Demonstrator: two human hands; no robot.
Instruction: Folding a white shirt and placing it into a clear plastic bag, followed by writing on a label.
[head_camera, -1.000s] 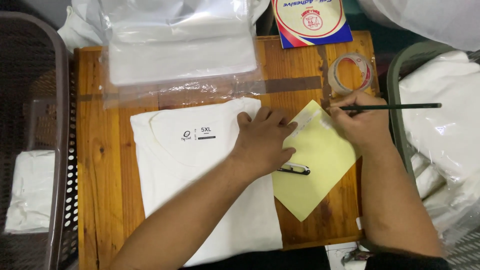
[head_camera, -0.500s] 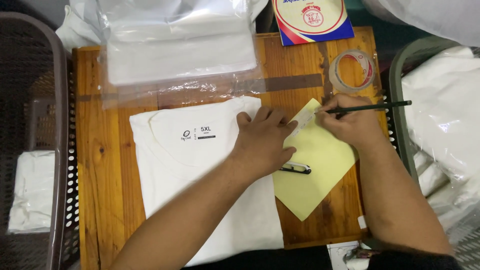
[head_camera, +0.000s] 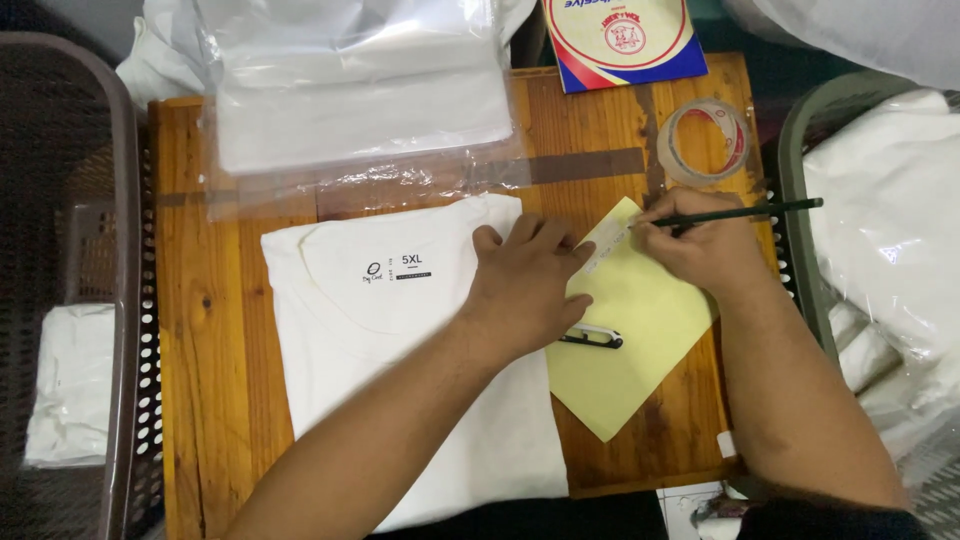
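Observation:
A folded white T-shirt (head_camera: 380, 340) lies on the wooden table (head_camera: 200, 300). My left hand (head_camera: 525, 285) rests flat on the shirt's right edge, fingers reaching onto a yellow paper sheet (head_camera: 640, 330) and steadying a small white strip (head_camera: 607, 245) at its top corner. My right hand (head_camera: 705, 245) holds a dark green pencil (head_camera: 760, 210), its tip on that strip. A small black-and-white clip-like tool (head_camera: 590, 337) lies on the yellow paper just below my left hand.
A stack of clear plastic bags (head_camera: 350, 100) covers the table's far side. A roll of clear tape (head_camera: 707, 140) and a red, white and blue packet (head_camera: 625, 40) sit at the far right. Baskets flank the table: a dark one (head_camera: 60, 200) left, a grey-green one (head_camera: 800, 130) with bagged white cloth right.
My right hand and the pencil have shifted slightly left along the white strip. My left hand has stayed in place on the shirt and paper.

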